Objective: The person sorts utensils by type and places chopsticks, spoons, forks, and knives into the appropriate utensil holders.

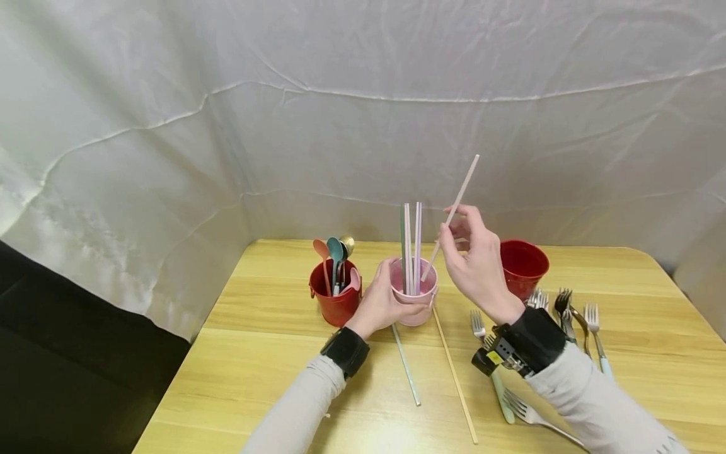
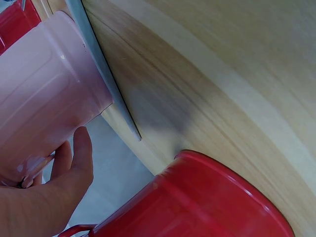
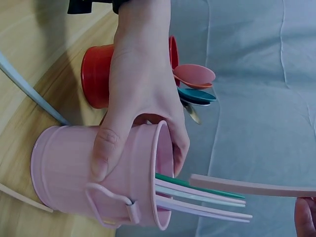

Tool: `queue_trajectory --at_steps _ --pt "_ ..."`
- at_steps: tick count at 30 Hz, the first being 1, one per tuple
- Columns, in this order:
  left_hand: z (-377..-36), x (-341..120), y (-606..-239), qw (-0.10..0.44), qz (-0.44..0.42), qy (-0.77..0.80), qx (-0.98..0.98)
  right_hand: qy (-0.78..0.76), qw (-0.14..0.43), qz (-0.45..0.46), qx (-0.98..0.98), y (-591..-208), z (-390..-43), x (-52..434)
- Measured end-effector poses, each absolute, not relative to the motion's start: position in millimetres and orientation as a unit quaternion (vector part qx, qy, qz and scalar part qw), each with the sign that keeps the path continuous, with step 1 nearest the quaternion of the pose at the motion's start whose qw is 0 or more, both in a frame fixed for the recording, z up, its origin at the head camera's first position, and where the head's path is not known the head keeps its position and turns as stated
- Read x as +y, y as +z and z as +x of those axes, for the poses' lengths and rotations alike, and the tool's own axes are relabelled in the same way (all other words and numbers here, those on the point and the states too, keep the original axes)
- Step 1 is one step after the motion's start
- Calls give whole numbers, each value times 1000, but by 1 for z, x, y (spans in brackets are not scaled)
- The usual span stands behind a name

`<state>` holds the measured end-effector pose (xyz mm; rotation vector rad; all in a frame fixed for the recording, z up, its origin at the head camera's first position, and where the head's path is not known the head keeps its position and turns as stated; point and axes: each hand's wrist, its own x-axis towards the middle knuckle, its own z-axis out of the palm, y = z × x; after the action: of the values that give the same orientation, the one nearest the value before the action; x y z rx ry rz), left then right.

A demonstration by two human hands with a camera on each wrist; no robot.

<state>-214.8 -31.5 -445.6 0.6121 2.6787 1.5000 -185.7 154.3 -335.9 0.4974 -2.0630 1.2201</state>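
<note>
Hands: left (image 1: 381, 302) grips pink bucket (image 1: 416, 309), right (image 1: 473, 261) pinches straw (image 1: 456, 205).

A pale wooden table (image 1: 272, 353) with a rounded far corner fills the lower half of the head view. Wrinkled white cloth (image 1: 351, 107) hangs behind it across the whole upper frame. A dark area (image 1: 62, 372) sits at lower left. Light is soft and even.
</note>
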Motion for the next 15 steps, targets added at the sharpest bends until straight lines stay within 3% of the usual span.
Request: queue_trajectory --at_steps 9,15 --pt "-215 -31 -446 3 200 480 854 465 331 203 -796 -349 -196 146" --pt "-215 -31 -445 1 201 479 855 450 295 201 -819 -363 -200 141"
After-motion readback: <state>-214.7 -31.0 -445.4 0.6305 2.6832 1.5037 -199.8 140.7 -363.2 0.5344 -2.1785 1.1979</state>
